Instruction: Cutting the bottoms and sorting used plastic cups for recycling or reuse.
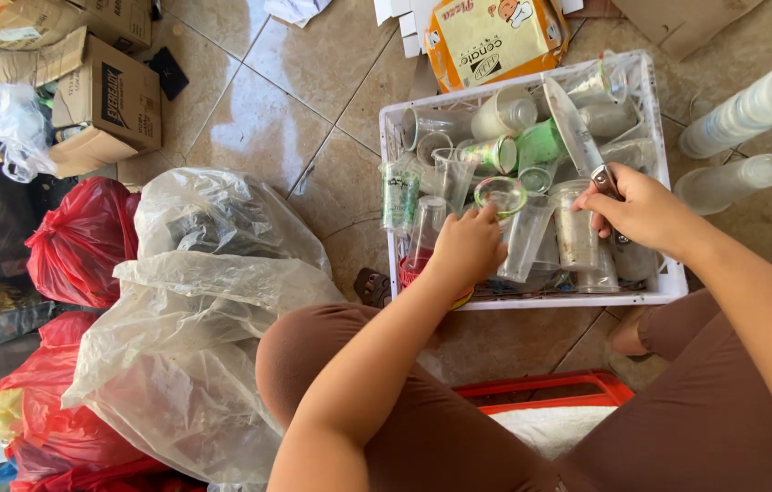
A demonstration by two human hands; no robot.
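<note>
Tiled floor (pixel 258 128) — hands in crate (pixel 650 290)
</note>
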